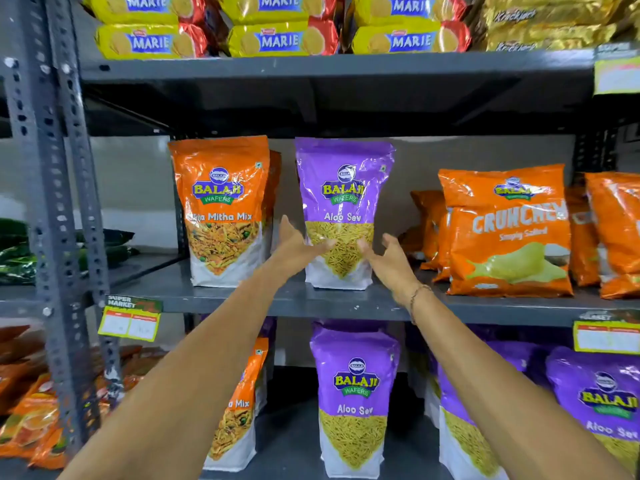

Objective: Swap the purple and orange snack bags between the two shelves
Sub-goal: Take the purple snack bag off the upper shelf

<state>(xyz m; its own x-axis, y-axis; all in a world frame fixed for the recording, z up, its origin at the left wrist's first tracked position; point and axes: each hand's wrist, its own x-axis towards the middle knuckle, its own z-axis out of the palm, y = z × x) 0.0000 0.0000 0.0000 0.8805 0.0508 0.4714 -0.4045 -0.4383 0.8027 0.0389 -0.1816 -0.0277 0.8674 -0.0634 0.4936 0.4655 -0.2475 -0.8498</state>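
A purple Aloo Sev bag (343, 188) stands upright on the middle shelf (311, 301), beside an orange Mitha Mix bag (221, 209) on its left. My left hand (294, 245) is at the purple bag's lower left edge with its thumb lying on the front. My right hand (388, 258) is at the lower right edge, fingers spread and thumb touching the bag. Neither hand is closed around it. On the lower shelf stand another purple bag (355, 396), more purple bags (599, 400) to the right, and an orange bag (242, 403) partly hidden by my left arm.
Orange Crunchex chip bags (509, 233) fill the middle shelf's right side. Yellow Marie biscuit packs (280, 39) lie on the top shelf. A grey perforated upright (52, 202) stands at the left. Price tags (130, 322) hang on the shelf edges.
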